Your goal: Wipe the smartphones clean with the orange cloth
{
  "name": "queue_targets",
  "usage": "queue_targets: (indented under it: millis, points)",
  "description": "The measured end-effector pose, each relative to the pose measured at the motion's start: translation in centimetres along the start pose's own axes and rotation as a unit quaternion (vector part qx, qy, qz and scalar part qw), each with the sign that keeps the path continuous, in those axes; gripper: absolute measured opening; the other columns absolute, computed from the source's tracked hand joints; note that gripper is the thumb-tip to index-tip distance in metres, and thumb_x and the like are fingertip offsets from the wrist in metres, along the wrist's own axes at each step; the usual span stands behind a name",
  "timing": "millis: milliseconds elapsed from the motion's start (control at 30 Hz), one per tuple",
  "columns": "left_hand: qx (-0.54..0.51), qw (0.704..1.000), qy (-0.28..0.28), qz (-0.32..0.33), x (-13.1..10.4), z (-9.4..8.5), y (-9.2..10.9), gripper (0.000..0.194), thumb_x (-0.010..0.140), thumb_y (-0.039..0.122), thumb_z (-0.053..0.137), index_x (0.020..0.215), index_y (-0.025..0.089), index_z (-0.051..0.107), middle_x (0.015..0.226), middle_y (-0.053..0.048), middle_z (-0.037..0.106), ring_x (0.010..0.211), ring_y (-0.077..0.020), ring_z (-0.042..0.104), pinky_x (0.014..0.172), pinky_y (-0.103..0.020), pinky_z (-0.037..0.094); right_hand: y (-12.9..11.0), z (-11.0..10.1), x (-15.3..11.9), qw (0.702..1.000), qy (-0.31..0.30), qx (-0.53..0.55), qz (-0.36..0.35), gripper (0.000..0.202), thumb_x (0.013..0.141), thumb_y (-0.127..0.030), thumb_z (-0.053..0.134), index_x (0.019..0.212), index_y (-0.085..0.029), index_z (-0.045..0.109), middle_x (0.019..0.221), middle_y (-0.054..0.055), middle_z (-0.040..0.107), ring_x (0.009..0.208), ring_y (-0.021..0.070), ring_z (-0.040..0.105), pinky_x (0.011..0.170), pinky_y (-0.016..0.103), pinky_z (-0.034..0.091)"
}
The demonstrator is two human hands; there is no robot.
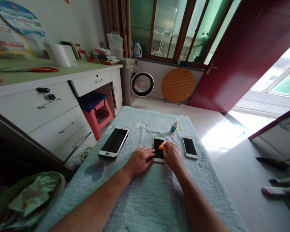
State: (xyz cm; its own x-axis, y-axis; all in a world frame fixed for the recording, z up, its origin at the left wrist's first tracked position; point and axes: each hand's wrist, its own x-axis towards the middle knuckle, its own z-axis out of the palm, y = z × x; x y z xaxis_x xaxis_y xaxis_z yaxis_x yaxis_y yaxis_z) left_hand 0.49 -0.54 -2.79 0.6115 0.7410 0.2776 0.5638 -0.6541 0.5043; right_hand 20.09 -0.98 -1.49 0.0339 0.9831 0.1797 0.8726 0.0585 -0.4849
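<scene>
A white smartphone (159,141) with a dark screen lies face up on the light blue quilted cloth (145,199). At its left edge, my left hand (141,160) holds it in place, fingertips and thumb against its side. My right hand (173,156) is closed on an orange cloth (162,146), which presses on the right part of the screen. Just behind stands a small spray bottle (174,126) with a white top. Another white smartphone (189,147) lies to the right. On the left, a larger smartphone (114,141) rests on top of another dark, flat item, mostly hidden.
A white drawer cabinet (55,112) runs along the left, with red-handled scissors (43,69) on top. A red stool (96,112) sits beneath it. At lower left is a green bin (59,180) with crumpled waste. A washing machine (129,77) stands behind, door ajar.
</scene>
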Motion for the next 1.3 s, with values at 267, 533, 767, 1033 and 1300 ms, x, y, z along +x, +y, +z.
queue_targets:
  millis: [267, 533, 767, 1033, 1300]
  points:
    - [0.004, 1.000, 0.010, -0.004, 0.0, 0.1, 0.2, 0.026, 0.085, 0.024, 0.064, 0.110, 0.024, 0.070, 0.124, -0.003, 0.067, 0.116, -0.0246, 0.060, 0.104, -0.043, 0.043, -0.8, -1.4, -0.9, 0.997, -0.036, -0.062, 0.027, 0.009, 0.078, -0.017, 0.052, 0.079, -0.019, 0.060, 0.074, 0.003, 0.064, 0.070, 0.0155, 0.054, 0.062, 0.025, 0.028]
    - [0.002, 1.000, 0.014, -0.004, 0.0, 0.4, -0.1, 0.025, 0.085, 0.023, 0.064, 0.109, 0.024, 0.070, 0.124, -0.003, 0.067, 0.116, -0.0242, 0.060, 0.104, -0.043, 0.043, -1.1, -2.7, -1.0, 0.996, -0.082, -0.015, 0.042, 0.020, 0.083, -0.032, 0.055, 0.068, -0.020, 0.060, 0.058, -0.001, 0.057, 0.057, 0.0121, 0.049, 0.054, 0.024, 0.025]
    - [0.003, 1.000, 0.014, 0.002, 0.0, 0.0, 0.1, 0.024, 0.086, 0.023, 0.063, 0.109, 0.024, 0.070, 0.125, -0.004, 0.066, 0.116, -0.0238, 0.060, 0.103, -0.043, 0.043, -1.5, -3.0, -1.0, 0.988, -0.126, 0.061, 0.069, 0.012, 0.081, -0.027, 0.055, 0.077, -0.019, 0.064, 0.058, -0.001, 0.062, 0.052, 0.0114, 0.052, 0.053, 0.022, 0.029]
    - [-0.001, 0.999, 0.037, -0.002, -0.3, -0.1, 0.3, 0.021, 0.082, 0.021, 0.066, 0.103, 0.021, 0.071, 0.118, -0.006, 0.069, 0.109, -0.0241, 0.062, 0.098, -0.040, 0.047, -0.6, -2.6, -0.6, 0.991, -0.116, -0.018, 0.059, 0.013, 0.080, -0.026, 0.056, 0.080, -0.019, 0.068, 0.065, 0.002, 0.064, 0.062, 0.0141, 0.054, 0.057, 0.024, 0.029]
    - [0.051, 0.993, 0.090, -0.063, -0.3, -0.2, 0.1, 0.017, 0.083, 0.024, 0.066, 0.100, 0.021, 0.070, 0.107, -0.007, 0.065, 0.100, -0.0237, 0.060, 0.092, -0.038, 0.048, -0.8, -2.2, -1.2, 0.989, -0.019, -0.144, -0.008, 0.012, 0.078, -0.023, 0.058, 0.083, -0.021, 0.069, 0.101, 0.009, 0.063, 0.095, 0.0233, 0.049, 0.078, 0.032, 0.032]
